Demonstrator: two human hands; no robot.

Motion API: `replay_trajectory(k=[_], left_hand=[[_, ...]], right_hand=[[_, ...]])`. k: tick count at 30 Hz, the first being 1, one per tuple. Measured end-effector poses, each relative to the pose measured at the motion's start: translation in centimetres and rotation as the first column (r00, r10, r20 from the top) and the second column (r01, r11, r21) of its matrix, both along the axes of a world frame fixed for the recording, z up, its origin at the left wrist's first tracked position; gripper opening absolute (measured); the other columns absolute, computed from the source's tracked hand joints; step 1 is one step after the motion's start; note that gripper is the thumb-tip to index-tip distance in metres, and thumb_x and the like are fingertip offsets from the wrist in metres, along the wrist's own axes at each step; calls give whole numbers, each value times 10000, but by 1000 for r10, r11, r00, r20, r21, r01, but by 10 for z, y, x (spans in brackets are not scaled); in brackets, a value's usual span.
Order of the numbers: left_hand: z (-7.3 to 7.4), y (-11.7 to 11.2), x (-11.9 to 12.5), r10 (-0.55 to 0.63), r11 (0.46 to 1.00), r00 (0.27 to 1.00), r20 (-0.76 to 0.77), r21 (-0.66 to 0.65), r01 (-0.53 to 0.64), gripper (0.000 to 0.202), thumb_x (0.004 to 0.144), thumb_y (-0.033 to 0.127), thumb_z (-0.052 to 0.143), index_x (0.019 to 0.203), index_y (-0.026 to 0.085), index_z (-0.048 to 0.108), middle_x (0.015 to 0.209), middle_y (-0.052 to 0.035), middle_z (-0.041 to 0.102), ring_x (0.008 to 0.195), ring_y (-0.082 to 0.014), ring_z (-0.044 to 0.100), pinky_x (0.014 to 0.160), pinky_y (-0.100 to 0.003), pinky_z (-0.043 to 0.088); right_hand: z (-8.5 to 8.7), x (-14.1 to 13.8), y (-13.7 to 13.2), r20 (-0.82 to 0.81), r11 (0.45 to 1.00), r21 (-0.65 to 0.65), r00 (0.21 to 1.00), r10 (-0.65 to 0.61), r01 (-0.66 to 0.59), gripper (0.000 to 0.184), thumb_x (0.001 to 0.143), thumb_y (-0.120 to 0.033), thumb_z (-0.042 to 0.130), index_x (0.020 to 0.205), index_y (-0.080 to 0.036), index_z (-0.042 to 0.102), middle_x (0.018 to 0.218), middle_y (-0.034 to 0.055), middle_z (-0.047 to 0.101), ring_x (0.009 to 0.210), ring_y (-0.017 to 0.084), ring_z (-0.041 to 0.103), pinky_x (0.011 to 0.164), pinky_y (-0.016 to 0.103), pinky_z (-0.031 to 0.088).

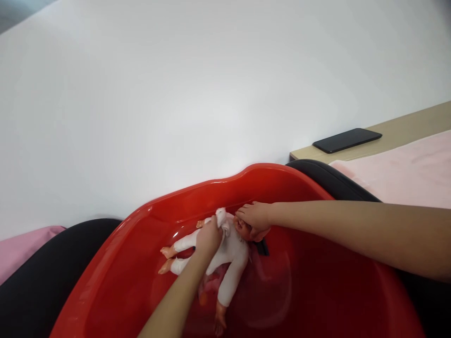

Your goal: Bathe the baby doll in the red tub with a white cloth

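Note:
A small doll (230,256) in white clothing lies inside a red plastic tub (141,263), head toward the right, legs toward the left. My left hand (208,237) is closed on a small white cloth (221,217) and presses it on the doll's chest. Cupped over the doll's head, my right hand (255,219) has its fingers curled around it. Shallow water seems to lie in the tub's bottom.
The tub rests on a black surface (45,277). A black phone (347,140) lies on a beige tabletop (408,129) at the right, beside a pale pink towel (405,171). Pink fabric (21,249) shows at the left. A white wall fills the background.

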State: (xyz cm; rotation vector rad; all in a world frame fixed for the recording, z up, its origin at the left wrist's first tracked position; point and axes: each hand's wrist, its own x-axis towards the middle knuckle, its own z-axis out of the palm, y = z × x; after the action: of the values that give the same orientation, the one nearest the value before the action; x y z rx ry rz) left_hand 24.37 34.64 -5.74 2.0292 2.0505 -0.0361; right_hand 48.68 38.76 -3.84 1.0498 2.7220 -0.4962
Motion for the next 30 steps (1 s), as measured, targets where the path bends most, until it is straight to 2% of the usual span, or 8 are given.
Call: replay_trajectory(k=[5,9,11,16,18,25,27,30], left_hand=[[5,10,-39,153,987,979,-136,-30,-158,334,1077,219,455,1340,55,579,1236,-293,754,1165,-415,753,970,-475,530],[-2,6,-11,-39,997,999,-10,61,39,266,1108,331,494,1331,206,568,1256,-133,785,1167,-293,754,957,-349,514],[-7,10,-1,-95,993,995,-9,75,95,261,1108,363,507,1313,224,590,1271,-120,785,1218,-295,738,994,-350,505],[-12,29,-23,151,988,980,-127,-12,-154,355,1107,288,404,1335,106,605,1247,-256,772,1190,-380,759,964,-449,544],[-13,38,-24,169,985,979,-112,-4,-170,370,1114,300,384,1347,108,599,1261,-259,768,1193,-373,761,952,-439,549],[-30,60,41,-15,1000,1000,-24,17,15,310,1097,326,476,1353,202,600,1260,-144,789,1204,-309,755,971,-366,533],[-31,67,34,17,1000,999,-50,-4,-17,330,1100,307,454,1364,179,603,1268,-177,781,1197,-329,754,982,-397,534],[-25,67,-12,100,994,989,-104,-23,-103,344,1092,317,469,1361,155,608,1280,-209,770,1203,-351,743,983,-416,533]], right_hand=[[0,-1,0,3,1000,-23,1000,-10,10,775,762,-469,885,1425,-154,636,1457,189,649,1333,402,623,1158,567,491],[-7,0,1,-2,1000,5,1000,-11,11,814,758,-467,885,1467,-167,620,1497,196,624,1363,423,610,1158,582,497],[-12,1,2,-16,1000,15,1000,-11,11,839,762,-467,878,1497,-169,603,1531,209,600,1395,432,589,1164,586,489],[-11,0,3,-7,999,-41,999,-34,34,946,711,-490,900,1534,-159,572,1568,222,576,1424,443,563,1208,633,431],[-8,0,3,6,998,-49,999,-39,39,965,715,-500,890,1555,-163,557,1590,218,561,1440,445,549,1224,637,416],[-3,3,2,10,999,-42,1000,-12,12,1026,771,-487,873,1649,-147,465,1714,235,435,1531,451,462,1241,639,414],[-2,4,2,2,998,-54,1000,-16,16,1026,770,-493,870,1649,-150,467,1700,234,453,1522,455,468,1254,647,391],[2,3,2,25,998,-59,1000,-6,7,1002,764,-505,870,1619,-140,497,1622,222,535,1466,444,513,1254,634,395]])
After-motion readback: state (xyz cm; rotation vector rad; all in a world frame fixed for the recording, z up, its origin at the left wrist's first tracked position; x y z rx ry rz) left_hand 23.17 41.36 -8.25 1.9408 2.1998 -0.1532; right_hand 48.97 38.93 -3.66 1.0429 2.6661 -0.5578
